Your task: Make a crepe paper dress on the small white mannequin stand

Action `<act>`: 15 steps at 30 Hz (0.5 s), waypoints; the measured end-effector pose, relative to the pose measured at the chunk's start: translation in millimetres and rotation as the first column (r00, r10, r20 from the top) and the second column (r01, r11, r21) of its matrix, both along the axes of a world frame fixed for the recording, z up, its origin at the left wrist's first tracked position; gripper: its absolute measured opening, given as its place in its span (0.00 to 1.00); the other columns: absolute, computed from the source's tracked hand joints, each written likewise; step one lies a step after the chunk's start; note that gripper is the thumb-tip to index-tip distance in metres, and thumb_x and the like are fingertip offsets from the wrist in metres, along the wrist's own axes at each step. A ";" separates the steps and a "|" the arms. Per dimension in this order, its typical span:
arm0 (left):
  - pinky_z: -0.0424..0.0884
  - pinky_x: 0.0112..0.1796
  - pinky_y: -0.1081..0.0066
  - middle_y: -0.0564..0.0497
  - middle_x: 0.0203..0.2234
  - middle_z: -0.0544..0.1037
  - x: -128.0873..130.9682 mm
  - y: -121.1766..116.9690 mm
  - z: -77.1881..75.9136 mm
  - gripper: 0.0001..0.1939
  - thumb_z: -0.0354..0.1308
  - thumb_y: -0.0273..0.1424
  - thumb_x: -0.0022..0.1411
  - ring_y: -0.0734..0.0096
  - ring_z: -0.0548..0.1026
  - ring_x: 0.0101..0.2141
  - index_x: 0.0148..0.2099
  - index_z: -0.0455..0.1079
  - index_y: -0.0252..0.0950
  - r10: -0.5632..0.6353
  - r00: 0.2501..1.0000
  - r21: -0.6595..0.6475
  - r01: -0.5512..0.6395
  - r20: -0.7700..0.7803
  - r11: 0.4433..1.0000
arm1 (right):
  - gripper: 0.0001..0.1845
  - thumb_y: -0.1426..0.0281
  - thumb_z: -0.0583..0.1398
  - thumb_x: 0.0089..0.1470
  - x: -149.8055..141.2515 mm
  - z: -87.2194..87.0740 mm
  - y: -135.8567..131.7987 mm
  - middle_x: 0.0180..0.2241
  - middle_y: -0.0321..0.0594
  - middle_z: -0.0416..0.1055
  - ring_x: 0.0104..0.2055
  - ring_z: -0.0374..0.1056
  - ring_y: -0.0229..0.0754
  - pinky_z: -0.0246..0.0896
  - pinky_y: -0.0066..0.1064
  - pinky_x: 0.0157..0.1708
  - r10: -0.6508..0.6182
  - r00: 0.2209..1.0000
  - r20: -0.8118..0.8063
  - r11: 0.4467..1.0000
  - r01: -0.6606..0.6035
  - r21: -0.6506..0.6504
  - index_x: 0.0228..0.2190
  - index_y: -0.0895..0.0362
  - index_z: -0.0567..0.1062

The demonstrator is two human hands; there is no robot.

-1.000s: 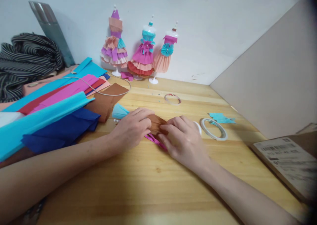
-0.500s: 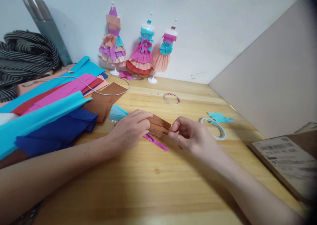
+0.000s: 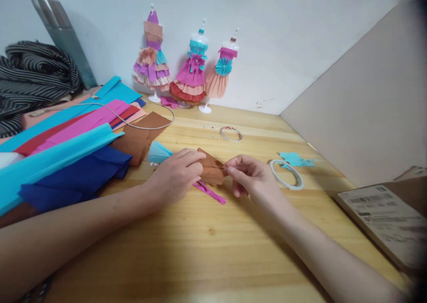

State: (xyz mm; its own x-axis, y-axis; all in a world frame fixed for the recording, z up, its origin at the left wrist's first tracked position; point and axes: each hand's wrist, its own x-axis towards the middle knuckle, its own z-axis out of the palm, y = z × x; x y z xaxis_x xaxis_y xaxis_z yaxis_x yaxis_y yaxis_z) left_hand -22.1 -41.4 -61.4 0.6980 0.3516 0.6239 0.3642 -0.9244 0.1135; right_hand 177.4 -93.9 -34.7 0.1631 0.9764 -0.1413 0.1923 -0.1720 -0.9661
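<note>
Landmark: the white tape roll point(image 3: 295, 186), flat on the table point(image 3: 213, 249).

Item: brown paper piece point(image 3: 212, 172), creased, left of the roll, between the hands. Its long axis runs crosswise, slanting slightly nearer the person toward the roll side.

Right hand point(image 3: 255, 178): between paper and roll, the nearer hand to the roll. Thumb and forefinger closed in a pinch, no gap seen, on the fold at the paper's roll-side end; the body of the paper extends leftward from this grip, away from the roll.

Left hand point(image 3: 178, 174): on the paper's end farther from the roll, fingers bent over it. Thumb hidden; whether it pinches or only presses, cannot tell.

Also: magenta strip point(image 3: 213, 195), left of the roll, on the person's side of the paper; turquoise scrap point(image 3: 296, 159), just beyond the roll.
</note>
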 end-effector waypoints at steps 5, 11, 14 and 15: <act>0.71 0.48 0.59 0.43 0.43 0.76 0.1 0.4 -1.2 0.11 0.51 0.23 0.63 0.63 0.73 0.45 0.29 0.68 0.33 0.000 1.000 -0.034 0.000 -0.002 0.999 | 0.22 0.61 0.69 0.34 -1.0 2.0 -1.9 0.18 0.29 0.70 0.10 0.58 0.29 0.41 0.20 0.11 -0.076 0.982 -0.172 0.997 0.075 -0.010 0.30 0.57 0.68; 0.71 0.48 0.60 0.43 0.43 0.76 0.4 0.5 -2.9 0.09 0.52 0.23 0.63 0.64 0.73 0.45 0.30 0.68 0.33 0.001 1.000 -0.056 0.000 0.027 0.998 | 0.23 0.62 0.70 0.35 -5.7 -6.0 -5.4 0.18 0.30 0.70 0.12 0.58 0.29 0.43 0.21 0.12 -0.010 0.984 -0.175 0.999 0.017 0.040 0.33 0.57 0.71; 0.70 0.48 0.61 0.42 0.42 0.76 0.4 0.5 -2.9 0.08 0.52 0.23 0.63 0.64 0.73 0.45 0.32 0.68 0.33 0.011 1.000 -0.059 -0.009 0.028 0.998 | 0.16 0.63 0.69 0.37 -6.6 -8.1 -6.3 0.17 0.30 0.67 0.13 0.57 0.29 0.46 0.23 0.13 0.009 0.991 -0.135 0.994 0.006 0.110 0.26 0.58 0.73; 0.70 0.48 0.61 0.42 0.42 0.76 0.3 0.6 -2.8 0.08 0.52 0.23 0.64 0.63 0.73 0.45 0.32 0.68 0.33 0.011 1.000 -0.055 -0.010 0.024 0.998 | 0.14 0.63 0.68 0.38 -6.9 -7.9 -7.0 0.16 0.31 0.67 0.13 0.57 0.29 0.48 0.24 0.14 0.013 0.993 -0.121 0.992 0.003 0.129 0.25 0.58 0.74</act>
State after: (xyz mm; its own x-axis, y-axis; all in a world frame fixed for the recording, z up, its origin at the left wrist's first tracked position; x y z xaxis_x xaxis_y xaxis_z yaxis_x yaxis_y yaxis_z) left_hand -21.7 -40.8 -64.2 0.6786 0.3934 0.6204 0.3704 -0.9125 0.1734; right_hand 170.5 -100.9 -42.5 0.1477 0.9885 -0.0329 0.0732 -0.0441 -0.9963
